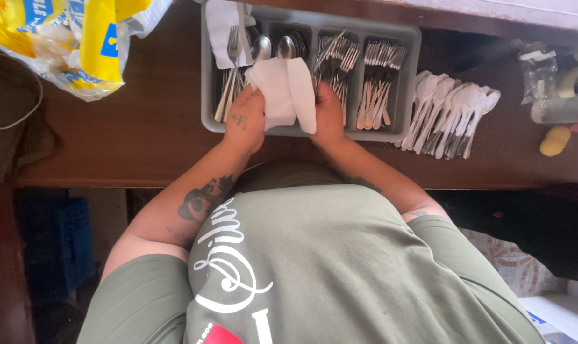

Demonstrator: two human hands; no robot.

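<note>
Napkin (282, 89), white and soft-looking, folded into a loose wrap, held over the front edge of the grey plastic cutlery tray (207, 95). Left hand (245, 118) pinching its left side, right hand (328, 114) closed on the right side, both gripping the paper. Tray split into long compartments: shiny metal spoons (273, 46) and forks (233, 48) at the left, more forks (335, 57) mid, wood-handled pieces (378, 83) at the right. Row of white-headed spoons (448, 111) just beside the tray on the dark brown wooden tabletop (142, 127). Crinkly yellow plastic bag (78, 44) well apart at the left, with bare tabletop between it and the tray. Small yellow lump (554, 140) near the right edge.
</note>
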